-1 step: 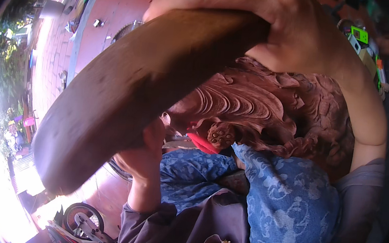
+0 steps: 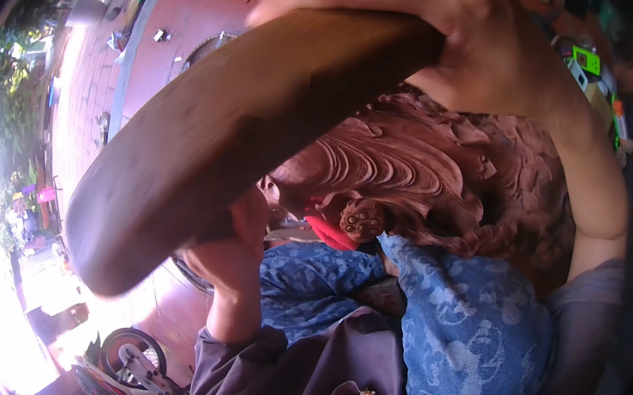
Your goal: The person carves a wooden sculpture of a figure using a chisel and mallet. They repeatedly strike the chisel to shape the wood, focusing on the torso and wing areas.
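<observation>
The thick wooden piece (image 2: pixel 207 136) has shifted slightly in the head view, its rounded lower end now a little higher and farther right, and the fingers of the right hand (image 2: pixel 493 54) have moved a little with it. That hand is clamped on the wood's upper end, holding it slanted across the view, above the reddish-brown carving (image 2: pixel 401 160) with its rippling folds. The left hand (image 2: pixel 232 254) is partly hidden below the wood, so I cannot tell whether it grips anything. Near it, a round pitted knob (image 2: pixel 363 219) stands out from the carving beside a red object (image 2: pixel 330 233), just beyond the blue patterned trousers (image 2: pixel 475 338). A small wheel (image 2: pixel 132 355) shows at lower left.
</observation>
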`<state>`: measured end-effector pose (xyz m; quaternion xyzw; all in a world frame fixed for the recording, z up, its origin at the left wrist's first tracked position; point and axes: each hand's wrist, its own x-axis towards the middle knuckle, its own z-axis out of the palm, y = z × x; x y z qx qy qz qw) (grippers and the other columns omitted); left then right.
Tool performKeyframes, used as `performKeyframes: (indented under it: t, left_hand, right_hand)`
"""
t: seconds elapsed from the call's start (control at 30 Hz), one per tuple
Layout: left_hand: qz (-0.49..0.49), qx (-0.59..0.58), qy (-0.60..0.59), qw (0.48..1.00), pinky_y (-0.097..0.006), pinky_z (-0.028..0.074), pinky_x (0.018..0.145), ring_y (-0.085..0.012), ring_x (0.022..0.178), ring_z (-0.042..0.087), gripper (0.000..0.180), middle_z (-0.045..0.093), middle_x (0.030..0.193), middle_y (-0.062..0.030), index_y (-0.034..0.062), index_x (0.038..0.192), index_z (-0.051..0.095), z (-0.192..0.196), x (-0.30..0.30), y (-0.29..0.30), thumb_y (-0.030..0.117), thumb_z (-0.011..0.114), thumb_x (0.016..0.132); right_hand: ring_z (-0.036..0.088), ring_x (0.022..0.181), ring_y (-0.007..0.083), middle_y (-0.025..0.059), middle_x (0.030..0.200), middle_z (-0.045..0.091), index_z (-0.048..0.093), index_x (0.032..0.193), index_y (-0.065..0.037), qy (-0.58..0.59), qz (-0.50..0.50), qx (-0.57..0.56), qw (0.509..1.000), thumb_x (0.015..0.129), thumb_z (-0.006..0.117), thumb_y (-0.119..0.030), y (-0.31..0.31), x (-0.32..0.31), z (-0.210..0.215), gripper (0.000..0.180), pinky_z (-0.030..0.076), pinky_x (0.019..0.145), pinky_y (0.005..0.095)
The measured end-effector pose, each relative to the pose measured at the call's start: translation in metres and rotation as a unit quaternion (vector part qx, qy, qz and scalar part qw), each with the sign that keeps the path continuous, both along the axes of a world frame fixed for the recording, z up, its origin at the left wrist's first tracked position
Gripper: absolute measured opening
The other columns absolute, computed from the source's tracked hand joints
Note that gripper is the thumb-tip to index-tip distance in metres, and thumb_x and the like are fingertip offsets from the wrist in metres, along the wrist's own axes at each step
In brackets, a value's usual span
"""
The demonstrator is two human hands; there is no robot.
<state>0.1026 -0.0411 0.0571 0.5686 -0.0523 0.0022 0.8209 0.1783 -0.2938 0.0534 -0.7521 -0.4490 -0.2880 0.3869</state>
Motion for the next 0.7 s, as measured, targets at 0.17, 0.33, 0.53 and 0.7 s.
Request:
performKeyframes:
  t: [0.17,0.33,0.53,0.7]
  left_hand:
    - [-0.118,0.234,-0.166,0.951,-0.031,0.042,0.049,-0.0207,0.057,0.054,0.053,0.053,0.07,-0.0073,0.0025,0.107,0.06,0.012,-0.008,0.009,0.052,0.042,0.1]
    - [-0.189,0.28,-0.319,0.886,-0.03,0.048,0.052,-0.0199,0.064,0.059,0.036,0.055,0.082,-0.0066,0.0088,0.11,0.064,0.002,-0.03,-0.031,0.037,0.069,0.087]
    - [0.002,0.23,-0.306,0.924,-0.028,0.038,0.04,-0.0129,0.049,0.05,0.038,0.048,0.065,-0.0005,0.0099,0.064,0.055,-0.007,-0.043,-0.038,0.038,0.073,0.08]
    - [0.021,0.192,-0.266,0.944,-0.029,0.034,0.038,-0.0146,0.045,0.047,0.035,0.044,0.062,-0.0012,0.0091,0.064,0.055,-0.009,-0.028,-0.034,0.036,0.072,0.081]
  right_hand:
    - [0.069,0.106,0.0262,0.0125,0.115,0.07,0.064,0.124,-0.007,0.116,-0.116,-0.025,0.986,0.076,0.07,0.004,-0.015,-0.014,0.011,0.05,0.053,0.088,0.0355]
    - [0.068,0.089,0.0205,0.0115,0.096,0.069,0.064,0.109,0.002,0.231,-0.238,-0.073,0.941,0.08,0.073,0.001,-0.032,-0.041,0.009,0.031,0.053,0.081,0.0328]
    - [0.052,0.074,0.0083,0.0027,0.085,0.056,0.049,0.13,0.007,0.304,-0.26,-0.143,0.905,0.082,0.068,0.005,-0.031,-0.062,0.018,0.051,0.043,0.073,0.0239]
    - [0.049,0.075,0.0075,0.0023,0.086,0.054,0.042,0.139,0.007,0.271,-0.208,-0.205,0.917,0.084,0.066,0.007,-0.034,-0.06,0.015,0.06,0.04,0.073,0.021]
